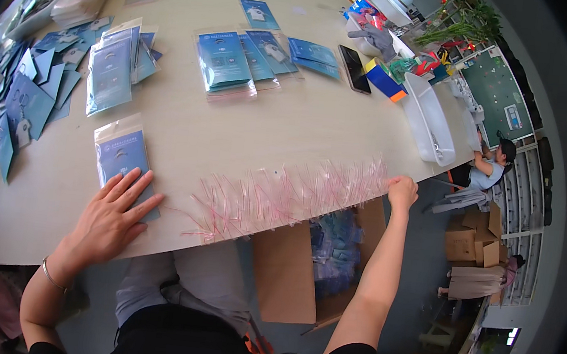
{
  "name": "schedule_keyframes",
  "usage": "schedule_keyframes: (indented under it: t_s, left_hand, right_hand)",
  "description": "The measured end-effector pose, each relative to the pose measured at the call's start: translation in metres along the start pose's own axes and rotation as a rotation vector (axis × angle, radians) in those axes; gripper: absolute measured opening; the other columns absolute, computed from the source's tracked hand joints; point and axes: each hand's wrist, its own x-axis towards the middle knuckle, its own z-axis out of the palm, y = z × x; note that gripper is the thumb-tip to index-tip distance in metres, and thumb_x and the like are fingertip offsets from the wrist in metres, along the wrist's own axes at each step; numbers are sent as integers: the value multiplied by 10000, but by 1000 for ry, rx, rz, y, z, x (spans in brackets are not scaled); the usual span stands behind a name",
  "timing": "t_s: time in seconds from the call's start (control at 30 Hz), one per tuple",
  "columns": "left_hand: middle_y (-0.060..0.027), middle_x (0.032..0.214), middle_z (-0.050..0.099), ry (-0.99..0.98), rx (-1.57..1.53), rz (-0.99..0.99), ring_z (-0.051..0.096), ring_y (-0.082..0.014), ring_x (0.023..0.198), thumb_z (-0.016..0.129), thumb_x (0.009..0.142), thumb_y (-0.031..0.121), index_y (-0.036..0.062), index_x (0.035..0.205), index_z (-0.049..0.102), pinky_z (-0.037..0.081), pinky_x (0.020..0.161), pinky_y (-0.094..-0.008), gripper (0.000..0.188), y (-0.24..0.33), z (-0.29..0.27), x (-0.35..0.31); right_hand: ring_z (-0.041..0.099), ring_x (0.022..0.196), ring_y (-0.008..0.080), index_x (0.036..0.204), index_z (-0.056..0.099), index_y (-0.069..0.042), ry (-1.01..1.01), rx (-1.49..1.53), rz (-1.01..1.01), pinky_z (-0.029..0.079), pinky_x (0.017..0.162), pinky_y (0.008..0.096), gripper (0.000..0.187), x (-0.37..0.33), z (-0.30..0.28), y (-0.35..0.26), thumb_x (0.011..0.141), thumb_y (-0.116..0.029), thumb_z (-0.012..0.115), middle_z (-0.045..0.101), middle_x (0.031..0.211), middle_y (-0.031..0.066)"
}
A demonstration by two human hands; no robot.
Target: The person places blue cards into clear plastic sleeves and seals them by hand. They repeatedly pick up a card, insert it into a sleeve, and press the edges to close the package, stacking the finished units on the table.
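My left hand (108, 218) lies flat with its fingers spread, on a blue printed card in a clear plastic bag (122, 153). Along the table's near edge runs an overlapping row of clear plastic bags (288, 198) with pink lines on them. At the right end of that row my right hand (403, 192) is closed, thumb and fingers pinched on the edge of a bag. The fingertips are partly hidden there. Beyond my left hand sits a stack of bagged blue cards (111, 72). More bagged cards (225, 60) lie farther off, near the middle.
A heap of blue cards (29, 102) covers the left side. A black phone (355, 69), a yellow-blue box (385, 80) and a white bin (428, 119) stand at right. Below the edge is an open carton (285, 274) with blue packets. Two people are in the background.
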Motion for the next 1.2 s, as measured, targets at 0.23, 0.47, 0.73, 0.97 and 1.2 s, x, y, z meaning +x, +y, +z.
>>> schedule_keyframes:
  t_s: [0.23, 0.47, 0.73, 0.97, 1.2]
  left_hand:
    - [-151, 1588, 341, -6, -37, 75, 295, -333, 1480, 642, 928, 272, 128, 1504, 420, 242, 1206, -473, 634, -1, 0, -11]
    - [-130, 1581, 365, 23, -155, 136, 328, -290, 1472, 624, 957, 314, 55, 1540, 313, 256, 1204, -441, 709, 2, 3, -26]
    - [-140, 1526, 423, 197, -481, 154, 363, -337, 1439, 681, 912, 360, 48, 1373, 477, 288, 1181, -483, 593, -12, 2, -47]
    - [-96, 1336, 593, 337, -207, 86, 559, -292, 1238, 780, 785, 215, 111, 970, 646, 427, 1070, -477, 252, -13, 25, -94]
    - [-97, 1190, 649, 540, -282, -61, 605, -299, 1141, 813, 724, 123, 92, 844, 650, 462, 983, -459, 205, -1, 34, -87]
  right_hand:
    - [602, 996, 319, 1000, 728, -55, 475, 193, -218, 444, 836, 488, 153, -81, -77, -67, 891, -103, 632, 691, 1011, 95]
    - [578, 1184, 246, 1097, 709, -85, -33, 886, -1408, 436, 935, 394, 318, -309, -94, -238, 781, -56, 707, 651, 1222, 68]
    - [655, 1073, 220, 915, 726, -81, -72, 1085, -1341, 438, 858, 363, 213, -325, -74, -260, 713, -51, 786, 735, 1098, 32]
    - [635, 1063, 240, 845, 719, -105, -151, 1073, -1164, 417, 891, 367, 196, -332, -81, -259, 690, -84, 838, 745, 1082, 11]
    - [512, 1089, 282, 777, 692, -102, -267, 986, -955, 388, 940, 416, 213, -343, -90, -257, 659, -115, 869, 584, 1041, 37]
